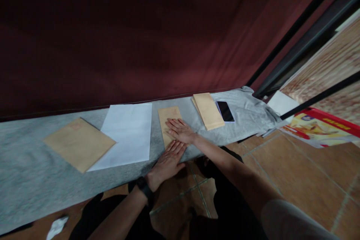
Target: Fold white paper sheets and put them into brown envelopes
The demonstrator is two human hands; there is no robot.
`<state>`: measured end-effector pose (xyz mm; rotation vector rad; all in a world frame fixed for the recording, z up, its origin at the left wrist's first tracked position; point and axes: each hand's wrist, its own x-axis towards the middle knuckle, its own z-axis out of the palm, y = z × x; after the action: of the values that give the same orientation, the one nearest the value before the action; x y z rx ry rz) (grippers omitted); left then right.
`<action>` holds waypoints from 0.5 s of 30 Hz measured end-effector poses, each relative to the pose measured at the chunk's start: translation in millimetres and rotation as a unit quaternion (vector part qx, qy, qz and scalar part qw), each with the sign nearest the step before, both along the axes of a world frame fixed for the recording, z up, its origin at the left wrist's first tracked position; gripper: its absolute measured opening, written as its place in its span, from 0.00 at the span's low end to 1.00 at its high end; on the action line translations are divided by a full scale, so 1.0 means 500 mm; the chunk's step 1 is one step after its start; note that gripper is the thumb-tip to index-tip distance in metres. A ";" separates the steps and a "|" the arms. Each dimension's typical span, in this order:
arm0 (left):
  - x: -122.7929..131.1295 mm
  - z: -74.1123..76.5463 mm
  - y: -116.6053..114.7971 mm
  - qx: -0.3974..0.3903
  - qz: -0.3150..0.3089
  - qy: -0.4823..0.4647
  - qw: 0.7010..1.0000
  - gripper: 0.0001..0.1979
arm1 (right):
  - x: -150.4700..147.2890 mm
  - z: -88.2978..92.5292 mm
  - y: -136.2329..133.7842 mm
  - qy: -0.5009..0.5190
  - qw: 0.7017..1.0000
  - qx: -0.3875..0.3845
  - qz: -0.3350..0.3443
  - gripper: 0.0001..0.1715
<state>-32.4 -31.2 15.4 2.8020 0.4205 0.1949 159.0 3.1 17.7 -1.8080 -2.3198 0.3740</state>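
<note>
A brown paper envelope [169, 114] lies flat on the grey cloth in front of me, its lower part covered by my hands. My right hand [181, 131] rests on the middle of the envelope, palm down with the fingers stretched out. Just below it, my left hand [168, 159] lies flat across the envelope's near end, fingers extended and their tips close to the right hand. A dark watch is on the left wrist. Whether anything lies under the palms is hidden.
A grey cloth [25, 168] covers the narrow bench. On the left, a larger brown envelope [80, 144] overlaps white paper [131, 131]. To the right lie stacked brown envelopes [208, 110] and a phone [225, 111]. Dark bars [295, 33] and a colourful box [320, 127] stand farther right.
</note>
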 end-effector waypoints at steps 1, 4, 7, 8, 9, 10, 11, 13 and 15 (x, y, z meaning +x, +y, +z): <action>-0.001 -0.001 0.001 0.000 -0.002 -0.001 1.000 0.34 | 0.000 0.002 -0.005 -0.001 1.000 -0.001 0.000 0.35; 0.000 -0.003 0.006 -0.013 -0.005 0.007 1.000 0.32 | 0.000 0.008 -0.019 -0.004 1.000 0.002 0.001 0.34; 0.001 -0.001 0.012 -0.035 -0.003 0.016 0.999 0.31 | -0.001 0.013 -0.033 -0.002 1.000 0.005 -0.007 0.33; 0.001 0.001 0.013 -0.042 -0.003 0.014 0.999 0.30 | -0.002 0.014 -0.037 0.000 1.000 0.005 -0.012 0.32; 0.000 0.004 0.013 -0.049 -0.003 0.011 0.999 0.30 | -0.003 0.015 -0.041 0.002 1.000 0.005 -0.017 0.32; -0.002 0.007 0.012 -0.055 -0.003 0.008 0.998 0.30 | -0.004 0.016 -0.046 0.004 1.000 0.005 -0.021 0.32; -0.004 0.011 0.011 -0.060 -0.004 0.005 0.998 0.30 | -0.004 0.016 -0.051 0.005 1.000 0.005 -0.026 0.32; -0.008 0.020 0.009 -0.067 -0.006 0.007 0.998 0.30 | -0.004 0.015 -0.063 0.009 0.999 0.005 -0.031 0.33; -0.012 0.027 0.007 -0.077 -0.002 0.007 0.997 0.30 | -0.002 0.013 -0.074 0.014 0.999 0.006 -0.030 0.32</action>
<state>-38.4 -27.5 28.8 2.6548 0.4141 0.1351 157.9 -34.0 24.2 -1.8494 -2.2381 0.3736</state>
